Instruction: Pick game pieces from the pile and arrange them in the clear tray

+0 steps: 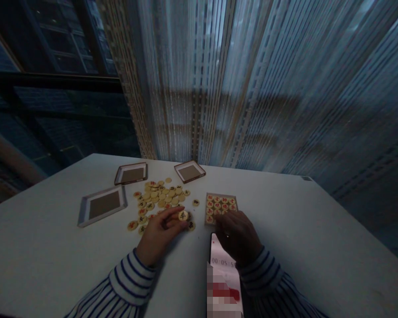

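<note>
My left hand (159, 236) pinches a round Chinese chess piece (183, 215) between thumb and fingers, its black character turned up toward me. Behind that hand spreads a loose pile of Chinese chess pieces (162, 198), some showing red or black characters, others plain side up. On the right, a shallow box (221, 194) holds rows of pieces with red characters. My right hand (240, 236) is over the near edge of this box with its fingers curled down. It covers part of the front row, and whatever its fingertips hold or touch is hidden.
A phone (222, 254) with a running timer lies below my right hand, partly under the wrist. Shallow trays stand at the far left (132, 173), the left (102, 206) and the back (189, 171) of the white table (285, 212). A string curtain (199, 88) hangs behind.
</note>
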`<state>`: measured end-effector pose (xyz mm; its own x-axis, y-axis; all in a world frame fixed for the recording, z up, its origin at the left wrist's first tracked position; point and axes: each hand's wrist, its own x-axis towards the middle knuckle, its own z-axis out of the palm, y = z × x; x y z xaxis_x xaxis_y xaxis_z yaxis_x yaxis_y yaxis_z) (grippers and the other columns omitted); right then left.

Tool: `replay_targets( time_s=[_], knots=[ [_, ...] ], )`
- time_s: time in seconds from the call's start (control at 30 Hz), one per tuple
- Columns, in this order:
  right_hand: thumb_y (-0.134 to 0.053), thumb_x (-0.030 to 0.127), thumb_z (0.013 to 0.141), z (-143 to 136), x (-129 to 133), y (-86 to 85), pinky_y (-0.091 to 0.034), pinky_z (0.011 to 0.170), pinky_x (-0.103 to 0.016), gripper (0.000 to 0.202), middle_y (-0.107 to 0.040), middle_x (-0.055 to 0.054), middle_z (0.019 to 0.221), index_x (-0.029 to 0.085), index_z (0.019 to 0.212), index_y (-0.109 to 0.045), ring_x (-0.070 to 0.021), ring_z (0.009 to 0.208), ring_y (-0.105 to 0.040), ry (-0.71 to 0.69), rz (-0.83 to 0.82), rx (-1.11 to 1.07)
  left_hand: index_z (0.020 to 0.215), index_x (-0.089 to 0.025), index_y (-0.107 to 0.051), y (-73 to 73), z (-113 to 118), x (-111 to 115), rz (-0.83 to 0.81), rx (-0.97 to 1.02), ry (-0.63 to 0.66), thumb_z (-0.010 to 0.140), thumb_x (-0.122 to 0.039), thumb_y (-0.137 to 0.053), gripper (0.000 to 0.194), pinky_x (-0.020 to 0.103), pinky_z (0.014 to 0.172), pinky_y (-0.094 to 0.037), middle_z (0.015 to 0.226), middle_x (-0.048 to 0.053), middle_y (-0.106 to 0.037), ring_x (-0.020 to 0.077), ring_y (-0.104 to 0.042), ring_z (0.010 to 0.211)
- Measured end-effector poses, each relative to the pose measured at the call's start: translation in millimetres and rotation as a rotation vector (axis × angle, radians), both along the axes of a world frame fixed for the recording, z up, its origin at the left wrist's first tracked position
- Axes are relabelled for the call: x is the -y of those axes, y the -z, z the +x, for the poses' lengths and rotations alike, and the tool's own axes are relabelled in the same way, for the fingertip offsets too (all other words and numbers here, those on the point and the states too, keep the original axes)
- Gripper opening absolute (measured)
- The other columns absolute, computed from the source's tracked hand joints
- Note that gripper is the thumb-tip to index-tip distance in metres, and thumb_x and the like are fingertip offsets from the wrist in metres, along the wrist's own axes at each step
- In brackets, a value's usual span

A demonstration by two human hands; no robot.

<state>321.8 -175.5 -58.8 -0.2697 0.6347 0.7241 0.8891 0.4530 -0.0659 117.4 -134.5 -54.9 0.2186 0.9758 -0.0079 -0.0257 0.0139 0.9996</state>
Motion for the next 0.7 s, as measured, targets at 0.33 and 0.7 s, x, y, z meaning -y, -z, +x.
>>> replay_targets(
  time_s=[0.33,0.7],
  knots=[
    [-0.042,0.013,0.081,9,-1,-4.1,-0.028,0.057,-0.027,0.021,-0.053,-0.002,0.055,0.017,0.068,-0.059,-0.0144,0.055,-0.044,0.062,0.035,-0.021,0.098,-0.012,-0.059,-17.3,32,1,0.182,-0.038,0.127,0.065,-0.025,-0.066,0.036,0.022,0.053,-0.046,0.055,-0.006,-0.052,0.0090,-0.053,0.053],
    [-0.042,0.015,0.080,25,-3,-4.5,-0.028,0.057,-0.028,0.022,-0.057,-0.002,0.056,0.016,0.069,-0.061,-0.0151,0.056,-0.047,0.130,0.073,-0.045,0.088,-0.014,-0.054,-20.6,66,-17,0.194,-0.005,0.222,0.064,-0.024,-0.067,0.029,0.019,0.052,-0.041,0.062,-0.005,-0.051,0.0072,-0.048,0.055]
  ],
)
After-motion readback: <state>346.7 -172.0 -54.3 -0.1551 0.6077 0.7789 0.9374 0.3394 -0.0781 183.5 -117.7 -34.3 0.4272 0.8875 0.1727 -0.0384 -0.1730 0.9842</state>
